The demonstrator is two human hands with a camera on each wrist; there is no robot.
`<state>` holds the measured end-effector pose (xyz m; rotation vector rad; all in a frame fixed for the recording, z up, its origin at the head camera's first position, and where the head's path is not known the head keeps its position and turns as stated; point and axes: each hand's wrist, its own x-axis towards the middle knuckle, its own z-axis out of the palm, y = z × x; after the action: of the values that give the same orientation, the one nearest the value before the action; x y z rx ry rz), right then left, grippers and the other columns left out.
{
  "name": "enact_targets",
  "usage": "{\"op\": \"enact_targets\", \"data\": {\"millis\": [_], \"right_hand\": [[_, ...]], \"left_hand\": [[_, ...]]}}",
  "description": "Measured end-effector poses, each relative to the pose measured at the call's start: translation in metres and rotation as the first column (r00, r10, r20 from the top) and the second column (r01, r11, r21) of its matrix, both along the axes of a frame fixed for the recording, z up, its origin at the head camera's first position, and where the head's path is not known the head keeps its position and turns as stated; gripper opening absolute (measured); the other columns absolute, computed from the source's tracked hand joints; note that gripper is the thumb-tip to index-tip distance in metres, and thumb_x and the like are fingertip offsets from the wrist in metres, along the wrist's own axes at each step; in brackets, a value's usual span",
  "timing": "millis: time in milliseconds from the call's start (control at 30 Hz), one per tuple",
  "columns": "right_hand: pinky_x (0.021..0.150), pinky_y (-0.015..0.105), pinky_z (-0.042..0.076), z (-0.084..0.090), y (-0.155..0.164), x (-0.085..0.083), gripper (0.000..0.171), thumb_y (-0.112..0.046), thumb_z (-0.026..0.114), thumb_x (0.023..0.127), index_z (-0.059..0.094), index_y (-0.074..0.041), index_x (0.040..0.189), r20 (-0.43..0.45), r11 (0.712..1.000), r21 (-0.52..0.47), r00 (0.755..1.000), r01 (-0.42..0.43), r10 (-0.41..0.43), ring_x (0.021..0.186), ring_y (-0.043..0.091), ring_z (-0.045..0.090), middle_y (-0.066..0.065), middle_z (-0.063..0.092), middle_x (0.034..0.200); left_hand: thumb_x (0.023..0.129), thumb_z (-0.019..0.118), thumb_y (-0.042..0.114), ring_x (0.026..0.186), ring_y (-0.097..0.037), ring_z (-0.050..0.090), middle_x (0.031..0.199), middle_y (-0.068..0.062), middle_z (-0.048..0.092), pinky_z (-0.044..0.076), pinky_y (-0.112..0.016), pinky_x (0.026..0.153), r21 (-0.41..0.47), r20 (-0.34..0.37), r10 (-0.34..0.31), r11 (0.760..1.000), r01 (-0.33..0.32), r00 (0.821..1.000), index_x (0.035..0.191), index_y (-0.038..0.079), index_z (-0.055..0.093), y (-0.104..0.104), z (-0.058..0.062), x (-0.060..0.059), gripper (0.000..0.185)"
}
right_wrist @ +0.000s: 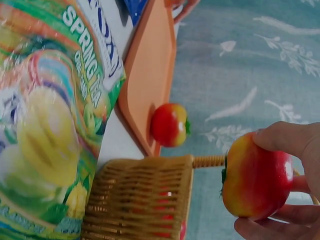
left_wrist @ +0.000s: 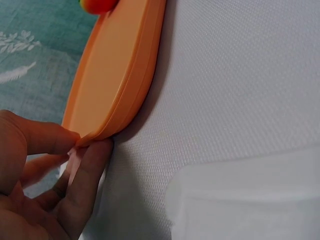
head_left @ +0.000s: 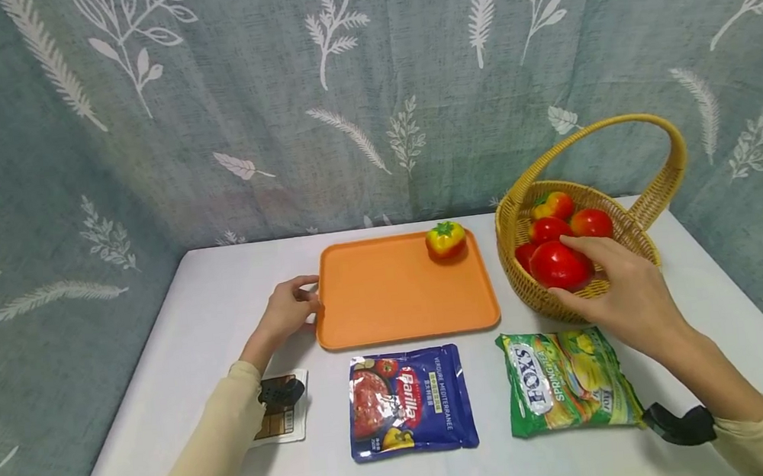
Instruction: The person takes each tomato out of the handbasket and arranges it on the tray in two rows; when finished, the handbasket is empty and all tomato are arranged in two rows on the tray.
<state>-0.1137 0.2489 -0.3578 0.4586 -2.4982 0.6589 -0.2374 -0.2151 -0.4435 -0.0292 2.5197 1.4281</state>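
Observation:
My right hand (head_left: pixel 635 294) grips a red and yellow bell pepper (right_wrist: pixel 257 177) between thumb and fingers, over the wicker basket (head_left: pixel 644 243). In the head view the held pepper (head_left: pixel 561 267) shows mostly its red side. Below it in the basket lie several red fruits or vegetables, among them a red one (head_left: pixel 592 223) and a yellow-red pepper (head_left: pixel 553 205). With thumb and fingertips my left hand (head_left: pixel 287 308) pinches the left rim of the orange tray (head_left: pixel 400 290); the left wrist view shows that grip on the rim. Another bell pepper (head_left: pixel 446 240) sits in the tray's far right corner.
A blue Parilla pouch (head_left: pixel 411 402) lies in front of the tray. To its right is a green FOX'S candy bag (head_left: pixel 570 381). A brown and white packet (head_left: pixel 288 415) lies partly under the left forearm. The basket's tall handle (head_left: pixel 608 123) arches above it. Patterned curtains surround the white table.

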Motion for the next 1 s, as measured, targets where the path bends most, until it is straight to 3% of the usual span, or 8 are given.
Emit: {"op": "enact_targets", "data": {"millis": [67, 133, 200, 267, 300, 400, 467, 1000], "right_hand": [[0.081, 0.055, 0.058, -0.001, -0.003, 0.000, 0.069, -0.011, 0.091, 0.068, 0.063, -0.001, 0.129, -0.012, 1.000, 0.005, 1.000, -0.007, 0.007, 0.108, 0.032, 0.062, 0.015, 0.065, 0.123], [0.087, 0.038, 0.058, -0.003, -0.005, -0.001, 0.070, -0.012, 0.092, 0.067, 0.064, -0.003, 0.129, -0.028, 1.000, 0.010, 0.999, -0.016, 0.016, 0.107, 0.029, 0.062, 0.013, 0.065, 0.123], [0.091, 0.020, 0.052, -0.003, -0.008, -0.002, 0.070, -0.014, 0.092, 0.066, 0.064, -0.004, 0.129, -0.041, 1.000, 0.016, 0.999, -0.025, 0.026, 0.106, 0.027, 0.063, 0.011, 0.066, 0.123], [0.091, 0.016, 0.048, -0.003, -0.011, -0.003, 0.070, -0.015, 0.092, 0.066, 0.064, -0.004, 0.130, -0.043, 0.999, 0.020, 0.999, -0.033, 0.034, 0.107, 0.025, 0.063, 0.010, 0.065, 0.124], [0.091, 0.016, 0.049, -0.003, -0.013, -0.004, 0.070, -0.015, 0.092, 0.066, 0.064, -0.005, 0.130, -0.038, 0.999, 0.017, 0.999, -0.037, 0.038, 0.107, 0.026, 0.063, 0.010, 0.065, 0.124], [0.086, 0.039, 0.058, -0.002, -0.017, -0.004, 0.070, -0.015, 0.092, 0.068, 0.063, -0.005, 0.131, -0.013, 0.999, 0.004, 0.999, -0.048, 0.048, 0.108, 0.028, 0.063, 0.011, 0.064, 0.125], [0.082, 0.051, 0.059, -0.003, -0.020, -0.004, 0.070, -0.015, 0.091, 0.069, 0.063, -0.004, 0.132, 0.007, 0.998, -0.009, 0.998, -0.055, 0.055, 0.109, 0.030, 0.062, 0.012, 0.064, 0.126], [0.079, 0.052, 0.060, -0.008, -0.038, -0.008, 0.067, -0.020, 0.089, 0.073, 0.063, -0.006, 0.133, 0.066, 0.994, 0.005, 0.992, -0.105, 0.104, 0.107, 0.033, 0.064, 0.012, 0.063, 0.126]], "left_hand": [[0.091, 0.060, -0.002, 0.089, -0.027, 0.060, 0.104, -0.018, 0.059, 0.063, -0.035, 0.066, -0.003, -0.003, -0.009, 1.000, 0.009, 1.000, 0.147, 0.005, 0.047, 0.000, 0.000, -0.001, 0.058], [0.091, 0.060, -0.002, 0.089, -0.027, 0.061, 0.104, -0.018, 0.059, 0.063, -0.035, 0.066, 0.002, -0.001, -0.015, 1.000, 0.015, 1.000, 0.148, 0.004, 0.047, 0.001, -0.001, -0.001, 0.059], [0.091, 0.060, -0.003, 0.089, -0.027, 0.061, 0.104, -0.018, 0.059, 0.063, -0.035, 0.065, 0.010, -0.003, -0.014, 1.000, 0.014, 1.000, 0.147, 0.004, 0.047, 0.001, -0.001, -0.002, 0.059], [0.091, 0.059, -0.004, 0.089, -0.027, 0.061, 0.104, -0.018, 0.059, 0.063, -0.036, 0.065, 0.013, -0.010, -0.015, 1.000, 0.015, 1.000, 0.147, 0.003, 0.047, 0.000, -0.001, -0.002, 0.058], [0.091, 0.059, -0.004, 0.089, -0.027, 0.061, 0.104, -0.018, 0.059, 0.063, -0.036, 0.066, 0.012, -0.014, -0.013, 1.000, 0.013, 1.000, 0.147, 0.004, 0.047, 0.000, -0.001, -0.002, 0.058], [0.093, 0.058, -0.004, 0.090, -0.028, 0.061, 0.104, -0.019, 0.059, 0.063, -0.036, 0.066, 0.010, -0.024, -0.016, 1.000, 0.016, 1.000, 0.147, 0.003, 0.047, -0.001, -0.001, -0.001, 0.056], [0.093, 0.057, -0.003, 0.091, -0.028, 0.061, 0.105, -0.019, 0.059, 0.063, -0.036, 0.066, 0.009, -0.025, -0.022, 1.000, 0.022, 0.999, 0.148, 0.003, 0.046, -0.001, 0.000, -0.001, 0.056], [0.092, 0.058, -0.005, 0.090, -0.028, 0.061, 0.104, -0.018, 0.058, 0.063, -0.036, 0.065, 0.027, -0.010, -0.008, 1.000, 0.008, 1.000, 0.148, 0.003, 0.047, -0.001, 0.000, -0.001, 0.058]]}}
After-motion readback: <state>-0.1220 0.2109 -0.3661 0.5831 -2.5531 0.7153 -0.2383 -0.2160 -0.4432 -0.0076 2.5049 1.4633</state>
